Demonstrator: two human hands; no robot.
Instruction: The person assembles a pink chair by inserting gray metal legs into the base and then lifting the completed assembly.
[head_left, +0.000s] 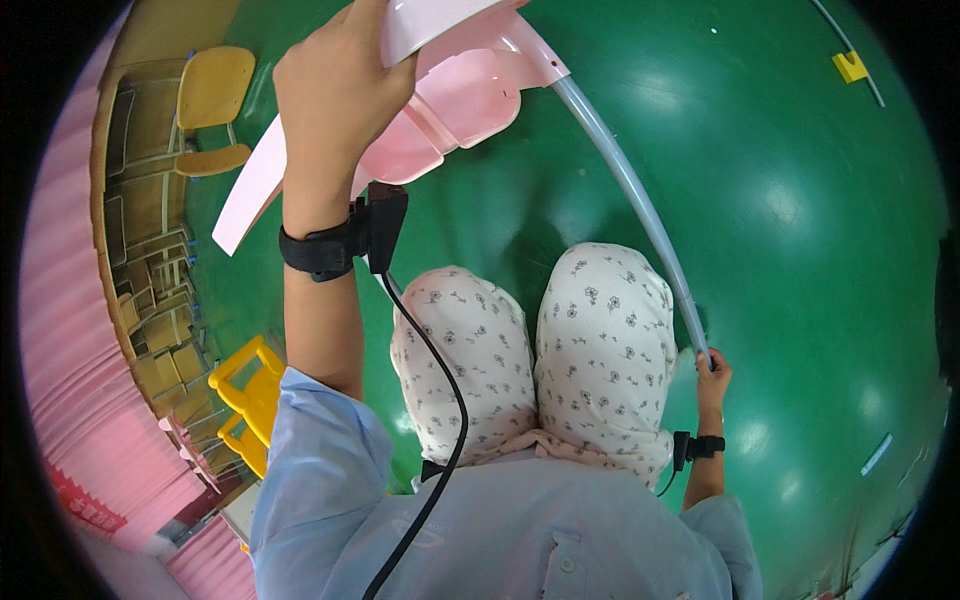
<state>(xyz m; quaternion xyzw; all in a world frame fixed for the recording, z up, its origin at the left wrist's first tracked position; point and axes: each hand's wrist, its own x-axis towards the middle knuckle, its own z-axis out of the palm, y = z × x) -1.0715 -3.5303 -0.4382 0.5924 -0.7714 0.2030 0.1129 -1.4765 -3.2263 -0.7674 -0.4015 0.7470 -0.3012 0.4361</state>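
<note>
At the top of the head view is a pink plastic seat-like frame (470,95), perhaps part of a child's high chair, cut off by the picture's upper edge. My left hand (345,85) is closed around its pale pink upper edge. A long grey tube leg (625,170) runs from a pink socket with a small dark hole down toward my right side. My right hand (713,378) pinches the tube's lower end beside my right knee. Another pale pink leg (250,195) sticks out below my left wrist. My left fingertips are partly hidden.
Yellow plastic chairs (250,395) and a wooden-seated chair (215,90) stand at the left, near stacked furniture (160,290) and a pink curtain (80,340). On the green floor (800,300) lie a thin rod with a yellow piece (850,67) and a pale strip (876,454).
</note>
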